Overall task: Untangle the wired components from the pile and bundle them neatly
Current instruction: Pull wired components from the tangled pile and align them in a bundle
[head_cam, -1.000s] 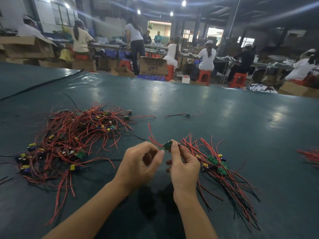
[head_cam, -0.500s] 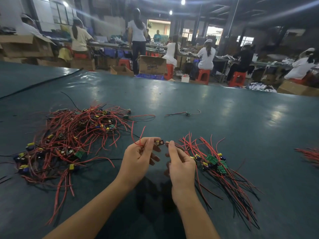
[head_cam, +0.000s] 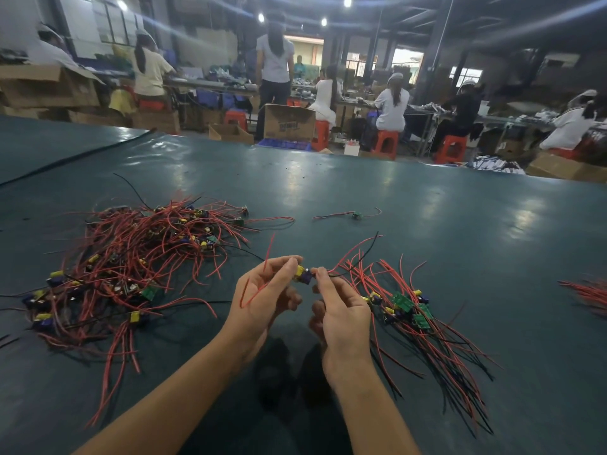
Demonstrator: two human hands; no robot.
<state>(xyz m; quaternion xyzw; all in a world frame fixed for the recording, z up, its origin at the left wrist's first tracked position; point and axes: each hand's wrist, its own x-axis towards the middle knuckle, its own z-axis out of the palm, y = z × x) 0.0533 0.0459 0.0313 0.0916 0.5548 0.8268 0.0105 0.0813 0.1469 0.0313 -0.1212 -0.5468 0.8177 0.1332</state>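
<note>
Left hand: It is held up over the worktop, close to the near edge and about in the middle. The fingers are curled. The small part is pinched between the thumb and first finger.
Right hand: It is held just beside the left hand. The other side of the small part is pinched by its thumb and first finger. The other fingers are loosely curled in.
Small part: A yellow and blue bit is seen at the fingertips, between the two hands, lifted off the worktop.
Red wire: It is looped across the left palm. One end is stuck up past the fingers.
Other wires: A red one and a black one are led up and to the right from the right fingertips.
Neat bunch: It is laid just right of the right hand. Green boards are seen at its top, and its wires are fanned toward the near right corner.
Tangled pile: It is spread out to the left of the left hand, toward the left edge. Red wires, black wires and yellow and blue parts are mixed up in it.
More red wires: They are seen by the right edge.
Lone part: It is laid by itself farther back, well apart from the hands.
Black cord: It is stretched across the far left corner.
Past the far edge: People are seated on red stools among cardboard boxes.
</note>
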